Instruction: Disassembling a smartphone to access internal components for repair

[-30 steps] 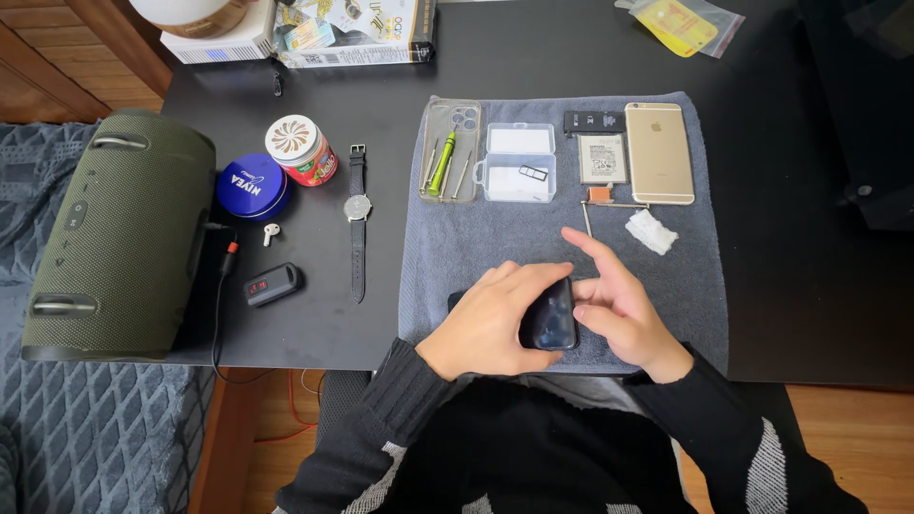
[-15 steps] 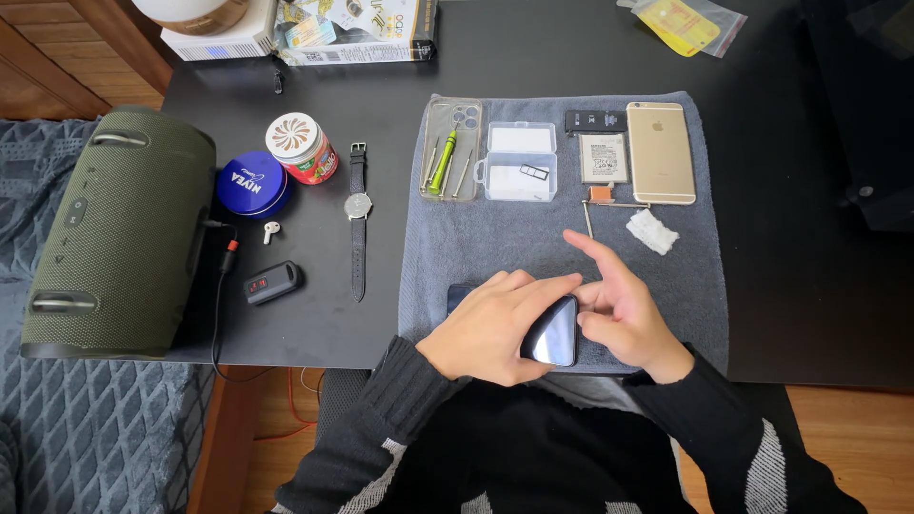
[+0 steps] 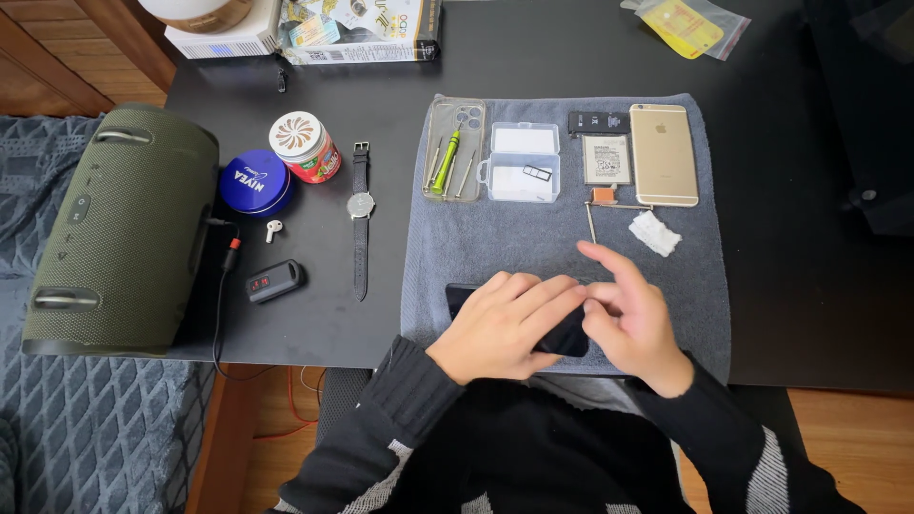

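My left hand (image 3: 509, 324) lies over a black phone (image 3: 568, 338) on the near edge of a grey towel (image 3: 533, 238), fingers wrapped across its top. My right hand (image 3: 633, 319) grips the phone's right end, index finger stretched up and left. Most of the phone is hidden under both hands; a dark corner (image 3: 457, 297) shows at the left. Farther back on the towel lie a gold phone (image 3: 664, 154) face down, a flat battery (image 3: 606, 159), a clear plastic box (image 3: 522, 162) and a clear phone case holding small screwdrivers (image 3: 449, 162).
On the black table left of the towel: a wristwatch (image 3: 360, 217), a blue round tin (image 3: 255, 183), a red jar (image 3: 303, 146), a white earbud (image 3: 273, 229), a small black fob (image 3: 274, 281). A large green speaker (image 3: 119, 228) sits at far left. A white wad (image 3: 655, 232) and thin metal tool (image 3: 592, 219) lie on the towel.
The phone has turned in my hands and now lies flatter under the left fingers. My right index finger stays raised; both hands remain at the towel's near edge.
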